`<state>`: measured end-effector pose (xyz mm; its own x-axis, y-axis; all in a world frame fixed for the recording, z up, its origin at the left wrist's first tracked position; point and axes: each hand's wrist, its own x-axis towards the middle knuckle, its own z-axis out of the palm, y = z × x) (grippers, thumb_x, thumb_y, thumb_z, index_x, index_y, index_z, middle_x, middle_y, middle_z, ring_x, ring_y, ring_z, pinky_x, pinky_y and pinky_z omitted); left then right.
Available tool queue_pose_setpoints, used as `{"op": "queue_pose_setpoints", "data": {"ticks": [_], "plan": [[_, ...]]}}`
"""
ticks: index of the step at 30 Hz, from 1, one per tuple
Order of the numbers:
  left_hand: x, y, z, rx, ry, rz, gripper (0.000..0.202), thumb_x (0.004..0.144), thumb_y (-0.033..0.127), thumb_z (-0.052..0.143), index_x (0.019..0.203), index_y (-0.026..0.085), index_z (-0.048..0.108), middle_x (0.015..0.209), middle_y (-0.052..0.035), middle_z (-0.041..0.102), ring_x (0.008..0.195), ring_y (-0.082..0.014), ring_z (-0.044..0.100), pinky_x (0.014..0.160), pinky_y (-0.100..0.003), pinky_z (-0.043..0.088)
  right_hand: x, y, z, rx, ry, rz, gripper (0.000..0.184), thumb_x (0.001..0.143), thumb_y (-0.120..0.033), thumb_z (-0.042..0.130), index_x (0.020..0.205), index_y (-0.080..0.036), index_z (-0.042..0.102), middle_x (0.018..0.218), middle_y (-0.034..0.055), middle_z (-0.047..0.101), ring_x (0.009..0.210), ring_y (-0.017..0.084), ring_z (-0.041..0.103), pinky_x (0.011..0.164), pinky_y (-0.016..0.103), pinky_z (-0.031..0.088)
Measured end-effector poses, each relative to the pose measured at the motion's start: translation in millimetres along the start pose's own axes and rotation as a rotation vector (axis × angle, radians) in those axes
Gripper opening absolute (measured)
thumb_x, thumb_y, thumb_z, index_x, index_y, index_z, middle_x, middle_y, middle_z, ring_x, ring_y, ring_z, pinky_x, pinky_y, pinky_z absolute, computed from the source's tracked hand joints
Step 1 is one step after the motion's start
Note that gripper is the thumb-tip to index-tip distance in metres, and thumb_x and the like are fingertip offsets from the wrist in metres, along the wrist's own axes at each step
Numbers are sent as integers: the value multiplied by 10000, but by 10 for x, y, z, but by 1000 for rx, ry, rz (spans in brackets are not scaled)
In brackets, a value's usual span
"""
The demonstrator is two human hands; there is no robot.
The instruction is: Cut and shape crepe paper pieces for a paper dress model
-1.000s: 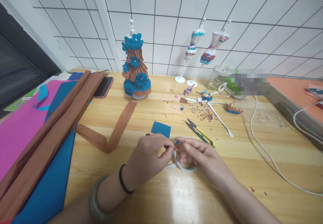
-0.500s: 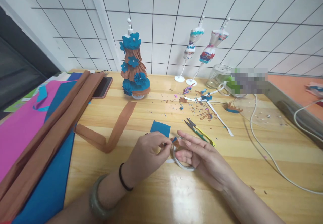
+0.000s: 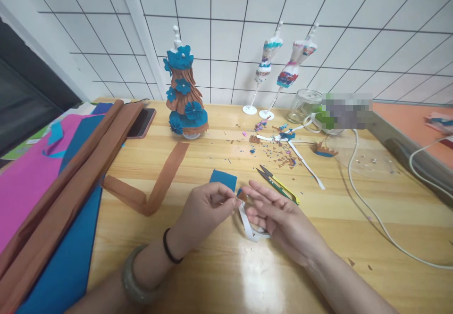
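Note:
My left hand (image 3: 205,208) pinches a small blue and brown paper piece (image 3: 241,195) between thumb and fingertips. My right hand (image 3: 279,212) meets it from the right, fingers together on the same piece and on a white tape roll (image 3: 252,224) that hangs below. Both hands hover just above the wooden table (image 3: 226,276). A blue paper square (image 3: 222,180) lies just behind them, and small yellow-handled snips (image 3: 278,185) lie to the right.
A mannequin in a blue and brown paper dress (image 3: 184,102) stands at the back. Two small dressed mannequins (image 3: 279,69), a glass jar (image 3: 304,105) and paper scraps (image 3: 279,151) are further right. Brown crepe strips (image 3: 155,186), coloured sheets (image 3: 31,172), a phone (image 3: 141,123) lie left. A white cable (image 3: 371,210) runs right.
Both hands drifted slightly up and left with the paper piece. The tape roll tipped from lying round under the right hand to hanging more edge-on.

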<state>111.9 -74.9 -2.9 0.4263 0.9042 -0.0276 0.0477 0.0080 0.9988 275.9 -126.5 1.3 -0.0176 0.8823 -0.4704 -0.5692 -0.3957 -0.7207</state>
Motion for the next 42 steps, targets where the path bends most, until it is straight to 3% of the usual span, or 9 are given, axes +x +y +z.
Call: {"op": "queue_pose_setpoints", "data": {"ticks": [6, 12, 17, 24, 33, 39, 42], "plan": [[-3, 2, 5, -59, -42, -67, 28, 692, 161, 594, 717, 151, 601, 684, -18, 693, 629, -131, 655, 560, -221, 543, 30, 141, 27, -338, -65, -157, 313, 625, -303, 764, 899, -194, 659, 738, 2, 652, 594, 108, 563, 557, 228, 438], [-14, 20, 15, -32, -64, -85, 36, 689, 156, 586, 718, 147, 605, 653, -10, 665, 600, -122, 627, 536, -222, 532, 49, 185, 53, -513, -47, -293, 266, 637, -393, 730, 785, -199, 625, 675, -8, 585, 589, 121, 498, 541, 248, 398], [-14, 2, 29, -48, -60, -124, 31, 673, 159, 599, 698, 142, 602, 633, 3, 635, 570, -102, 590, 523, -211, 516, 50, 201, 27, -602, -35, -310, 228, 682, -403, 693, 700, -198, 594, 648, -6, 558, 612, 135, 491, 579, 271, 397], [19, -20, 0, -181, -80, -210, 74, 662, 167, 629, 708, 116, 603, 622, -6, 614, 577, -97, 561, 489, -190, 495, 53, 217, -16, -571, -70, -277, 160, 750, -369, 647, 766, -210, 655, 762, 14, 621, 717, 151, 541, 650, 267, 410], [39, -3, 8, -255, -114, -291, 103, 677, 195, 634, 709, 108, 591, 615, -24, 631, 576, -106, 574, 473, -184, 472, 42, 149, 32, -492, -100, -251, 196, 711, -372, 687, 717, -180, 648, 762, 23, 651, 744, 150, 576, 695, 257, 429], [7, 7, 38, -49, -21, -186, 89, 684, 194, 624, 711, 111, 604, 659, -25, 634, 587, -111, 575, 515, -212, 491, 28, 158, 18, -454, -55, -170, 233, 670, -366, 724, 687, -160, 618, 604, -26, 574, 497, 64, 454, 462, 185, 332], [-3, 15, 43, -34, -16, -177, 77, 676, 180, 623, 701, 110, 605, 649, -22, 633, 573, -106, 571, 521, -216, 494, 32, 174, 5, -447, -68, -171, 232, 681, -359, 719, 673, -157, 605, 594, -36, 550, 469, 46, 415, 433, 175, 294]]}}
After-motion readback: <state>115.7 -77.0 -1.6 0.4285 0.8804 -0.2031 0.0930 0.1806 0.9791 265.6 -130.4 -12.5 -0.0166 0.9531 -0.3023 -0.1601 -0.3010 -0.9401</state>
